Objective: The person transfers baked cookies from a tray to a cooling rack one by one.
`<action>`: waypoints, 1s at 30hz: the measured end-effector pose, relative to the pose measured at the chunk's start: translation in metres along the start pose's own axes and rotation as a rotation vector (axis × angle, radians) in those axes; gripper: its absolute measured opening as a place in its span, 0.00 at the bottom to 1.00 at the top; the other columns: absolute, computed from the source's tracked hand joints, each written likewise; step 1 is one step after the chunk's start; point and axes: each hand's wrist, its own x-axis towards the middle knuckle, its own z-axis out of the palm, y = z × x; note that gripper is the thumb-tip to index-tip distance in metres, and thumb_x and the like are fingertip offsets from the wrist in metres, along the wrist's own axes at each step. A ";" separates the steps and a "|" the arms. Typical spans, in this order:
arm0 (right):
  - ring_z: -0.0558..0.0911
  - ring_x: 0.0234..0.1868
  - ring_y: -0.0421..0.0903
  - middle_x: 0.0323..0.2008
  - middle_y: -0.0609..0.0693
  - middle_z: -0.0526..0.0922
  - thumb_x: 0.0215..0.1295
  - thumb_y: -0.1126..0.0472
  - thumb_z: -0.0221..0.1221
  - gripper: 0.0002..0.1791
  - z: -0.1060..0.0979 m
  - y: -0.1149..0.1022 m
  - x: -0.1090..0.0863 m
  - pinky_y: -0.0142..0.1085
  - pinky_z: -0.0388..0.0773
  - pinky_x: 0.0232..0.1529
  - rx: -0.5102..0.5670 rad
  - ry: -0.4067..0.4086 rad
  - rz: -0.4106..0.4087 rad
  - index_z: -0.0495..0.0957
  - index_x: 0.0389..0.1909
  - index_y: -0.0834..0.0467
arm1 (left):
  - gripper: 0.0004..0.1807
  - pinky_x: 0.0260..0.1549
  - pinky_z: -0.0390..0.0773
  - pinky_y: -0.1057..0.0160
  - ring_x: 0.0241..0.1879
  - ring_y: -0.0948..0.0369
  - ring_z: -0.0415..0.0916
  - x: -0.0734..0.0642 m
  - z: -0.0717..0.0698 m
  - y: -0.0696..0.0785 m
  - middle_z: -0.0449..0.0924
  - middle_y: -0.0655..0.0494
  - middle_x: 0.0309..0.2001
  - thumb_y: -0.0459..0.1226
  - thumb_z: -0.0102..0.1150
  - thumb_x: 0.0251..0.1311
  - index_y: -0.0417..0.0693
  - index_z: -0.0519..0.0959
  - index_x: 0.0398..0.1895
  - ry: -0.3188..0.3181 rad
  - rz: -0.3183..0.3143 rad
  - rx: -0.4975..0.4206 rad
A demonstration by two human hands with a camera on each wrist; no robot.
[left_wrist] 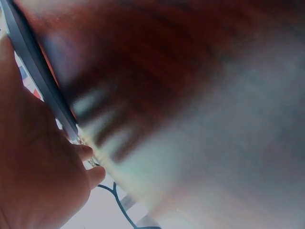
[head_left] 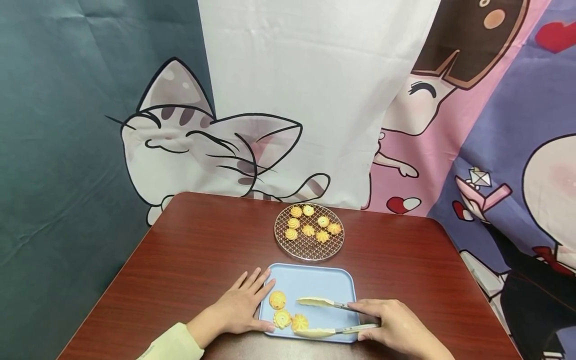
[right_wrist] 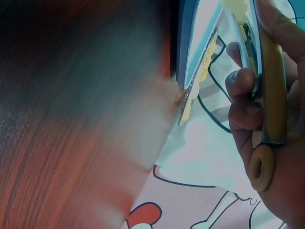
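Note:
A light blue tray lies near the front of the table, with three yellow piped cookies at its left side. My left hand rests at the tray's left edge, fingers spread and straight, thumb at the near left corner. A pair of tongs with cream tips is gripped in my right hand at the tray's right side. The tongs' arms stand apart over the tray. Their nearer tip lies beside the rightmost cookie; contact cannot be told. In the right wrist view, fingers curl around the tongs.
Behind the tray stands a round wire rack bearing several more cookies. The dark red wooden table ends at a cartoon-printed cloth at the back. Much of the left wrist view is blurred tabletop.

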 end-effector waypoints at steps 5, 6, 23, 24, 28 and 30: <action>0.85 0.48 0.34 0.51 0.38 0.86 0.53 0.43 0.74 0.31 -0.001 -0.001 0.003 0.38 0.85 0.41 -0.009 -0.008 -0.009 0.82 0.61 0.39 | 0.59 0.74 0.50 0.39 0.80 0.44 0.44 0.001 -0.002 0.000 0.44 0.48 0.82 0.78 0.44 0.55 0.51 0.54 0.81 -0.001 0.002 -0.005; 0.85 0.48 0.34 0.51 0.38 0.86 0.53 0.42 0.74 0.31 -0.001 -0.001 0.003 0.38 0.85 0.41 -0.011 -0.012 -0.008 0.82 0.60 0.39 | 0.59 0.74 0.50 0.39 0.80 0.44 0.44 0.001 -0.002 0.000 0.43 0.48 0.82 0.78 0.44 0.55 0.51 0.54 0.81 -0.002 0.003 -0.008; 0.86 0.46 0.35 0.50 0.41 0.87 0.59 0.41 0.69 0.27 -0.001 0.000 0.002 0.36 0.85 0.37 -0.005 -0.022 -0.036 0.83 0.59 0.41 | 0.59 0.75 0.49 0.39 0.80 0.44 0.44 0.000 -0.001 0.000 0.43 0.48 0.82 0.78 0.45 0.55 0.50 0.54 0.81 -0.003 0.004 -0.013; 0.86 0.46 0.35 0.50 0.41 0.87 0.59 0.42 0.69 0.26 -0.001 -0.001 0.001 0.36 0.85 0.38 0.005 -0.021 -0.034 0.83 0.59 0.41 | 0.59 0.75 0.49 0.39 0.80 0.44 0.44 0.000 -0.001 0.000 0.43 0.48 0.82 0.78 0.45 0.55 0.50 0.54 0.81 -0.002 0.004 -0.012; 0.86 0.46 0.36 0.50 0.41 0.87 0.58 0.42 0.69 0.27 0.000 0.000 -0.003 0.37 0.86 0.38 0.005 0.006 -0.041 0.83 0.59 0.41 | 0.59 0.74 0.49 0.39 0.80 0.44 0.44 0.000 -0.001 0.000 0.43 0.48 0.82 0.78 0.45 0.55 0.50 0.54 0.81 -0.004 0.002 -0.014; 0.86 0.46 0.36 0.50 0.41 0.87 0.58 0.43 0.70 0.27 0.000 0.000 -0.003 0.37 0.86 0.38 0.005 0.020 -0.044 0.83 0.60 0.41 | 0.59 0.74 0.49 0.39 0.79 0.44 0.44 0.000 -0.002 0.000 0.43 0.48 0.82 0.78 0.45 0.55 0.50 0.54 0.81 -0.005 0.001 -0.018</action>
